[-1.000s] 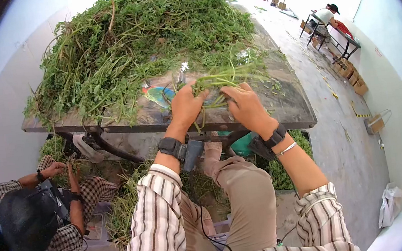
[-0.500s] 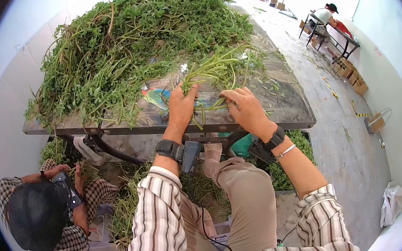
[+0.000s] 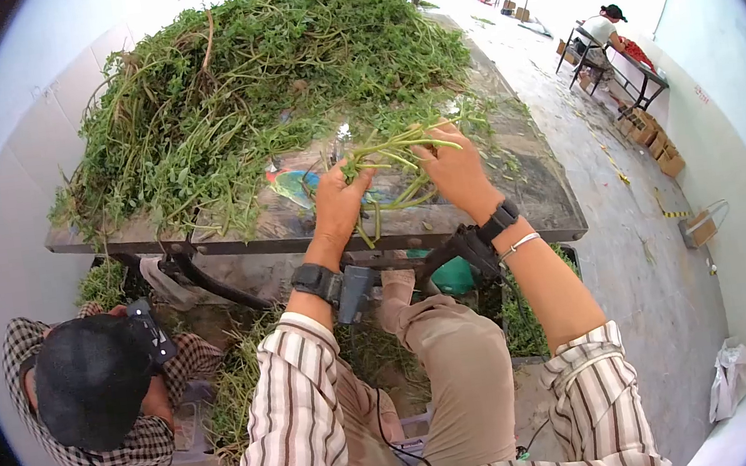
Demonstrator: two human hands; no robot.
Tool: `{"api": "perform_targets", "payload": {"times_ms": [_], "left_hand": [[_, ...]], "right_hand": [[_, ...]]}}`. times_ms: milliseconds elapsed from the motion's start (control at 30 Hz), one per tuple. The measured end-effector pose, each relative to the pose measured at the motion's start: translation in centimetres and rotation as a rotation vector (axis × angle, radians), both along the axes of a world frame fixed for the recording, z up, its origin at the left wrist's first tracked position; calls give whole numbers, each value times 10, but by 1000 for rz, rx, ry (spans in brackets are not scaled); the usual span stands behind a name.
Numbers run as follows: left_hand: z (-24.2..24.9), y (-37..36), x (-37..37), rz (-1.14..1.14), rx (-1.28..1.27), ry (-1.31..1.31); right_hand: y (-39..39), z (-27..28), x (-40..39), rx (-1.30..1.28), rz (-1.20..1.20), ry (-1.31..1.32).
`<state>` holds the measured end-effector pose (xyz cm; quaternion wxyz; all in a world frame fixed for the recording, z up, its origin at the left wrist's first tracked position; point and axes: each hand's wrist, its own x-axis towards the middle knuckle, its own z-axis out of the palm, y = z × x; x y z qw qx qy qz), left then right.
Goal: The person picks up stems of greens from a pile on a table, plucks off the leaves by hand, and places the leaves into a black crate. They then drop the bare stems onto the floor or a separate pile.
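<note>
My left hand (image 3: pixel 340 205) is closed around a small bunch of green leafy stems (image 3: pixel 391 151) above the near part of the table (image 3: pixel 517 207). Cut or broken stem ends hang below its fingers. My right hand (image 3: pixel 458 173) is closed at the other side of the bunch, its fingertips pinching the stems where they spread to the right. Behind both hands a large heap of the same leafy stems (image 3: pixel 272 70) covers much of the tabletop. A colourful printed patch (image 3: pixel 294 185) lies on the wood left of my left hand.
A person in a checked shirt and black cap (image 3: pixel 91 385) sits low at the left. More stems (image 3: pixel 242 377) lie under the table, near a green container (image 3: pixel 453 275). Another person (image 3: pixel 600 30) sits at a far table, with cardboard boxes (image 3: pixel 652 141) nearby.
My right hand has moved up and away from me, from the lower stems to the upper right part of the bunch. My left hand stays nearly in place, holding the stems.
</note>
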<state>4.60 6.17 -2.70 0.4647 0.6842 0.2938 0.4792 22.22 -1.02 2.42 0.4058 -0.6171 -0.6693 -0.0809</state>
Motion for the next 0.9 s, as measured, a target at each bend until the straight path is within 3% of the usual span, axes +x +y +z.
{"api": "perform_targets", "payload": {"times_ms": [33,100,333,633,733,800,833,900], "left_hand": [[1,-1,0,-9,-5,1],[3,-2,0,-16,-10,2],[5,-3,-1,-39,-40,8],[5,-4,1,0,-2,122],[2,-2,2,-20,22,118],[0,-1,1,-39,-1,97],[-1,1,1,-24,20,155],[-3,4,2,-8,35,213]], "right_hand": [[6,-7,5,3,2,1],[16,-21,14,138,34,-242],[-1,-6,0,43,9,-7],[-6,-6,8,84,-56,-100],[5,-20,19,76,-114,-276],[2,-15,10,-143,-75,518],[2,-17,9,-146,-73,517],[0,-18,10,-151,68,847]]}}
